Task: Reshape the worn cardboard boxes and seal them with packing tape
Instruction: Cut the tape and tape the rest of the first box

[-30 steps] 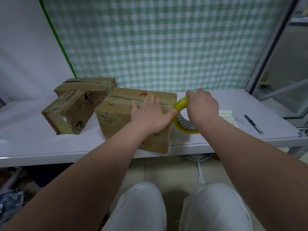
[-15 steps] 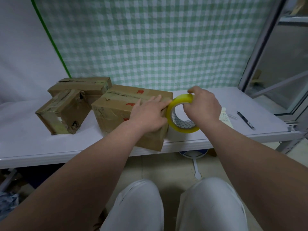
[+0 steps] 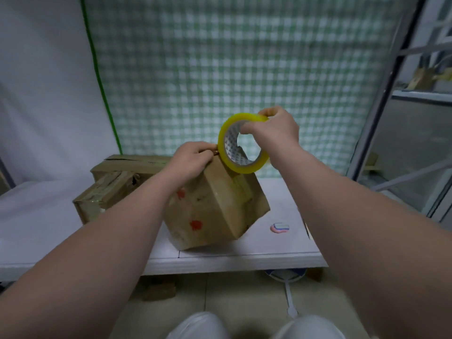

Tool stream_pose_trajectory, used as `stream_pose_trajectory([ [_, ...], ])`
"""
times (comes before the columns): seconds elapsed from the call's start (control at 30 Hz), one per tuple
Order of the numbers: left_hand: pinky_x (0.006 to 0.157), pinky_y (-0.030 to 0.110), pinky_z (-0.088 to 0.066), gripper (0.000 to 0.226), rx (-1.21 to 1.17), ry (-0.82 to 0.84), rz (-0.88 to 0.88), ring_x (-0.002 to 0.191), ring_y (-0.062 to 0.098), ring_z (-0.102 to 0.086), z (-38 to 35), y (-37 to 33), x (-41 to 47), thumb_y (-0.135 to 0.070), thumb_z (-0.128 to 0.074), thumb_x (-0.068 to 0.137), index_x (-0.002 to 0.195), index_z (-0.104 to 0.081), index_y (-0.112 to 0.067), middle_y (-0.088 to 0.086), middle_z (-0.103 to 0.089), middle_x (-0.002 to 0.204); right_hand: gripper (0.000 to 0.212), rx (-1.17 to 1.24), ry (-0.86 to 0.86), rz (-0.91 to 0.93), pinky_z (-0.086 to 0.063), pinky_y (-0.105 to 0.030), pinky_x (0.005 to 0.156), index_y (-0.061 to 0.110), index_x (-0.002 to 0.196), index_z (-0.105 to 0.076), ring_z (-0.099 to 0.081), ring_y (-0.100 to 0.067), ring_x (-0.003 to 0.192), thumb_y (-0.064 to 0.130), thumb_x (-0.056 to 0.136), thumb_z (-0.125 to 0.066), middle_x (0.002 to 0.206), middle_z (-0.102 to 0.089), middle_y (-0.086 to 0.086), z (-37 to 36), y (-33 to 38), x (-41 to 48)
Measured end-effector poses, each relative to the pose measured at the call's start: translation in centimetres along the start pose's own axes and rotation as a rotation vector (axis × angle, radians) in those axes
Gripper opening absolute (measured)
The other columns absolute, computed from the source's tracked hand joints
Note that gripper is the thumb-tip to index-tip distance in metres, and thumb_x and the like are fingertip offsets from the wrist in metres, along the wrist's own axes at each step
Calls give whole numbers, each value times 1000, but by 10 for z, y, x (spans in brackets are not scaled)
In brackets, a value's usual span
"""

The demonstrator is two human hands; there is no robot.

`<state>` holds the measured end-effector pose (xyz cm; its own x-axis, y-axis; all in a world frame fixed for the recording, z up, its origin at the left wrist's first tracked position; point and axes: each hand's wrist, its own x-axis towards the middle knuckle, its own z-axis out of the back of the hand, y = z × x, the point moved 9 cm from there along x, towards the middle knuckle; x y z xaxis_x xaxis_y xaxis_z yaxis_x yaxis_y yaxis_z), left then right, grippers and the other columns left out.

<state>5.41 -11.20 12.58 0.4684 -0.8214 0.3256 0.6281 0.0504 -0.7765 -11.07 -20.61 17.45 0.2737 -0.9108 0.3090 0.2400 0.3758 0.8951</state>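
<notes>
Box [image 3: 212, 209], cardboard, brown, red marks on the near face: tipped up on one lower edge at the front of the tabletop [image 3: 36, 226], one corner raised. All flaps closed; contents cannot be told. A strip of tape runs down its right face from the top corner.

Two further boxes [image 3: 115, 187], worn, taped, closed: behind and left of the first, one stacked partly before the other (contents likewise hidden).

Left hand [image 3: 193, 159]: closed over the raised top corner of the box, fingers curled on the edge.

Right hand [image 3: 274, 128]: grips the tape roll [image 3: 241, 143], yellow, thumb through the core and fingers over the rim. The roll is held on edge above the box, its lower rim just at the top corner, beside the left hand.

Change from half a second ago: the box lay flat with the left hand spread on its top; now it is tilted up. The roll, then low beside the box's right end, is now lifted over it.

Other items: small pink-and-blue object [image 3: 280, 227] on the tabletop right of the box, blurred. Green-checked cloth [image 3: 232, 57] hangs behind. The right forearm covers the tabletop's right part.
</notes>
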Motion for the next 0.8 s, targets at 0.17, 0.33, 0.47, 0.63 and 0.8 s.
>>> stream_pose_trajectory([
  [0.17, 74, 25, -42, 20, 71, -185, 5, 95, 22, -61, 30, 14, 18, -2, -52, 83, 87, -64, -18, -2, -65, 89, 65, 122, 150, -54, -50, -32, 80, 18, 119, -56, -57, -18, 99, 28, 63, -86, 114, -58, -1, -37, 29, 8],
  [0.33, 83, 33, -41, 16, 475, -317, -31, 103, 29, -53, 47, 21, 18, -14, -53, 88, 97, -67, -15, 10, -54, 109, 73, 176, 247, -61, -52, -38, 89, 10, 122, -55, -60, -21, 101, 38, 62, -87, 115, -62, -4, -77, 35, 7],
  [0.47, 93, 45, -45, 47, 710, -163, -142, 116, 29, -44, 28, 20, 5, -49, -49, 81, 113, -63, -17, 3, -49, 110, 57, 257, 281, -110, -54, -37, 84, 14, 104, -57, -62, -20, 93, 49, 67, -82, 108, -64, -4, -96, 22, 9],
  [0.63, 114, 49, -26, 145, 806, 202, -54, 144, 21, -4, 6, 50, -2, -100, -37, 38, 149, -14, -11, -1, -12, 154, 37, 356, 347, -147, -52, -44, 94, 15, 90, -58, -64, -26, 101, 49, 81, -69, 110, -66, -8, -126, 3, 14],
  [0.8, 119, 46, -10, 151, 773, 334, 3, 145, 26, 12, 7, 65, 10, -90, -54, 37, 151, -1, -7, 4, 3, 157, 28, 335, 382, -115, -51, -45, 95, 20, 87, -57, -63, -26, 103, 47, 89, -60, 110, -65, -7, -146, 2, 18],
])
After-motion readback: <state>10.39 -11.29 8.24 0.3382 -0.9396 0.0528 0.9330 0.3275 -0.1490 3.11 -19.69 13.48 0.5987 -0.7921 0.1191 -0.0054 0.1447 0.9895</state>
